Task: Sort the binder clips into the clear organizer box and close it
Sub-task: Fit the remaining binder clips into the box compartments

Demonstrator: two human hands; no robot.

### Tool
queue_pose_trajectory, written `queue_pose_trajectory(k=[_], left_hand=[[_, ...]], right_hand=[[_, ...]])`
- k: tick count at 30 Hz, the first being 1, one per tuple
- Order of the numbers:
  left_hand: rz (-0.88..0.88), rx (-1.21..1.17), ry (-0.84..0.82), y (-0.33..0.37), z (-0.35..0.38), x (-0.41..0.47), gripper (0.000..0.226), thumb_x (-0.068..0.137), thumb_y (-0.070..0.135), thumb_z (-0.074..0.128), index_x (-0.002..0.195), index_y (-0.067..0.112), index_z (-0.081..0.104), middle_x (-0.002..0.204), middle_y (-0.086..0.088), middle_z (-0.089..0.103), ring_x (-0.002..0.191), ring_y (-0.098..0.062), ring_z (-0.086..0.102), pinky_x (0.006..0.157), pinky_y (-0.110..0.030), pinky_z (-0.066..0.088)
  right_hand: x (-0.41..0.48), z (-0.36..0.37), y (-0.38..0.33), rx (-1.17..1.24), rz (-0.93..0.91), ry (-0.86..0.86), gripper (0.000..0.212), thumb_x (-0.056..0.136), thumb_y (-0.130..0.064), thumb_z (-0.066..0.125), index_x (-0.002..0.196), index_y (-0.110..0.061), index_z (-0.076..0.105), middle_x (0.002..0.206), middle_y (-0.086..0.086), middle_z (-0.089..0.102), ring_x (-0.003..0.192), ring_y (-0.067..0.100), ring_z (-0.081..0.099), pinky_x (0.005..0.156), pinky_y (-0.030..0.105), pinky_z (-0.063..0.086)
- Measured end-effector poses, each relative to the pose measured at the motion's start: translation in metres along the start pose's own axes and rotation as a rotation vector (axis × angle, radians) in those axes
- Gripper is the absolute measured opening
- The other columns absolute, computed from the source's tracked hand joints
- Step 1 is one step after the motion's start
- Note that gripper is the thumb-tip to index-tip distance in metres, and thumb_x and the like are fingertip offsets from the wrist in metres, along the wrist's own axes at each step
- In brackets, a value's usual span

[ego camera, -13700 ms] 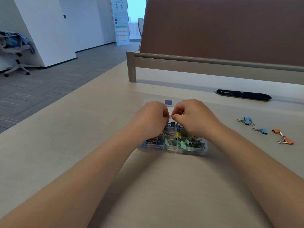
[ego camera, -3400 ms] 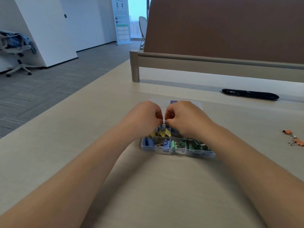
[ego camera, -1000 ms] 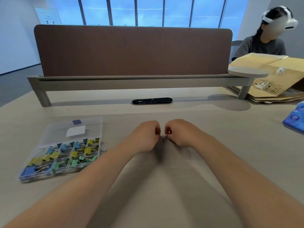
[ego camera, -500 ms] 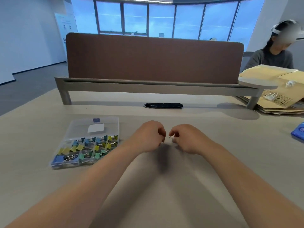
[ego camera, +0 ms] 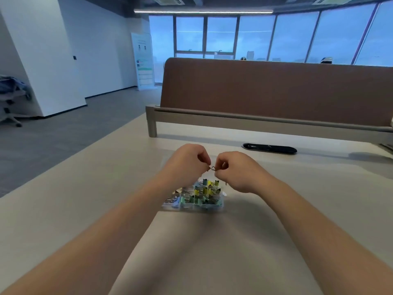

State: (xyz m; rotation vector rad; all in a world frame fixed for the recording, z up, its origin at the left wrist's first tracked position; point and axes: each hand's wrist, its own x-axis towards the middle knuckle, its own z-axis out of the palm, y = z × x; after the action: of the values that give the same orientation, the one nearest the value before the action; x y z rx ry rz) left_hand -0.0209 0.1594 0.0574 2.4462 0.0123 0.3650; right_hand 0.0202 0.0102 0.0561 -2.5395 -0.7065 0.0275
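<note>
Organizer box (ego camera: 192,206) partly behind left hand (ego camera: 187,162)

1. A pale beige counter (ego camera: 63,209) fills the foreground and runs up to a brown divider panel (ego camera: 276,90), which sits on a grey frame (ego camera: 255,122).
2. A black oval cable slot (ego camera: 269,148) lies in the counter near the frame.
3. Behind the panel, a row of tall windows (ego camera: 255,37) shows hazy blue sky.
4. A long strip light (ego camera: 203,11) glows on the dark ceiling.
5. At left, white walls (ego camera: 95,50) meet a grey floor (ego camera: 53,135).
6. A white banner stand (ego camera: 143,60) stands by the windows.
7. An office chair (ego camera: 10,99) with cloth draped over it sits at the far left edge.
</note>
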Motion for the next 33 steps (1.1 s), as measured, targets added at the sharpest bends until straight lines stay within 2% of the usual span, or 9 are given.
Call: queue_pose_trajectory(k=[2,5,8,13,14,17,20,27,33], left_hand=[[-0.047,-0.007,0.027,-0.017,-0.014,-0.002,0.011,0.087,0.011,0.061,0.086,0.019,0.068,0.083,0.005,0.065,0.074,-0.014,0.062,0.058,-0.022,0.051],[-0.103,0.005,0.036,-0.039,-0.031,-0.006,0.014,0.09,0.01,0.058,0.09,0.02,0.067,0.079,0.003,0.065,0.069,-0.012,0.061,0.056,-0.02,0.048],[-0.169,-0.005,0.017,-0.059,-0.044,-0.006,0.023,0.093,0.009,0.053,0.097,0.024,0.069,0.073,0.0,0.068,0.065,-0.013,0.063,0.058,-0.023,0.053],[-0.229,-0.046,0.0,-0.07,-0.048,-0.007,0.017,0.09,0.011,0.056,0.088,0.02,0.071,0.07,0.0,0.072,0.063,-0.011,0.069,0.063,-0.028,0.058],[-0.254,-0.039,0.0,-0.1,-0.053,-0.001,0.015,0.089,0.012,0.059,0.086,0.021,0.071,0.071,0.002,0.071,0.063,-0.011,0.067,0.062,-0.027,0.058],[-0.229,-0.024,0.001,-0.103,-0.052,0.001,0.012,0.085,0.014,0.067,0.08,0.025,0.069,0.075,0.007,0.067,0.068,-0.008,0.061,0.057,-0.021,0.048],[-0.222,-0.023,-0.002,-0.109,-0.049,0.005,0.008,0.081,0.013,0.069,0.078,0.021,0.069,0.076,0.004,0.068,0.072,-0.014,0.063,0.06,-0.025,0.051],[-0.224,-0.001,-0.053,-0.119,-0.039,0.01,0.009,0.084,0.013,0.066,0.078,0.02,0.069,0.072,0.003,0.069,0.062,-0.009,0.064,0.057,-0.022,0.053],[-0.245,0.013,-0.056,-0.118,-0.034,0.011,0.014,0.085,0.011,0.065,0.074,0.02,0.066,0.071,0.001,0.067,0.063,-0.012,0.061,0.054,-0.021,0.046]], right_hand=[[0.011,0.01,-0.016,-0.004,-0.033,-0.027,0.015,0.088,-0.018,0.061,0.078,-0.028,0.059,0.087,-0.004,0.063,0.078,0.015,0.059,0.06,0.027,0.044],[0.027,0.024,-0.034,0.007,-0.059,-0.048,0.008,0.089,-0.022,0.063,0.081,-0.024,0.064,0.085,-0.003,0.065,0.076,0.015,0.06,0.06,0.027,0.046],[0.039,0.037,-0.049,0.02,-0.07,-0.094,0.01,0.089,-0.025,0.066,0.079,-0.025,0.067,0.077,-0.007,0.063,0.07,0.011,0.058,0.055,0.025,0.04],[0.051,0.042,-0.053,0.041,-0.071,-0.075,0.01,0.088,-0.024,0.069,0.079,-0.021,0.072,0.077,-0.006,0.067,0.073,0.014,0.061,0.058,0.027,0.042],[0.076,0.067,-0.064,0.045,-0.087,-0.105,0.009,0.088,-0.024,0.069,0.08,-0.021,0.072,0.078,-0.007,0.067,0.073,0.013,0.061,0.059,0.028,0.044],[0.077,0.066,-0.064,0.054,-0.077,-0.076,0.004,0.088,-0.023,0.068,0.086,-0.02,0.069,0.082,-0.006,0.065,0.076,0.013,0.06,0.062,0.028,0.046],[0.083,0.067,-0.062,0.062,-0.065,-0.056,0.007,0.088,-0.022,0.069,0.086,-0.019,0.063,0.085,-0.002,0.065,0.079,0.016,0.061,0.066,0.03,0.05],[0.083,0.07,-0.062,0.065,-0.05,-0.082,0.01,0.089,-0.023,0.068,0.082,-0.017,0.065,0.079,0.001,0.066,0.069,0.017,0.059,0.058,0.029,0.046],[0.083,0.072,-0.063,0.051,-0.043,-0.061,0.009,0.09,-0.024,0.067,0.083,-0.017,0.065,0.081,0.001,0.064,0.07,0.016,0.056,0.057,0.028,0.042]])
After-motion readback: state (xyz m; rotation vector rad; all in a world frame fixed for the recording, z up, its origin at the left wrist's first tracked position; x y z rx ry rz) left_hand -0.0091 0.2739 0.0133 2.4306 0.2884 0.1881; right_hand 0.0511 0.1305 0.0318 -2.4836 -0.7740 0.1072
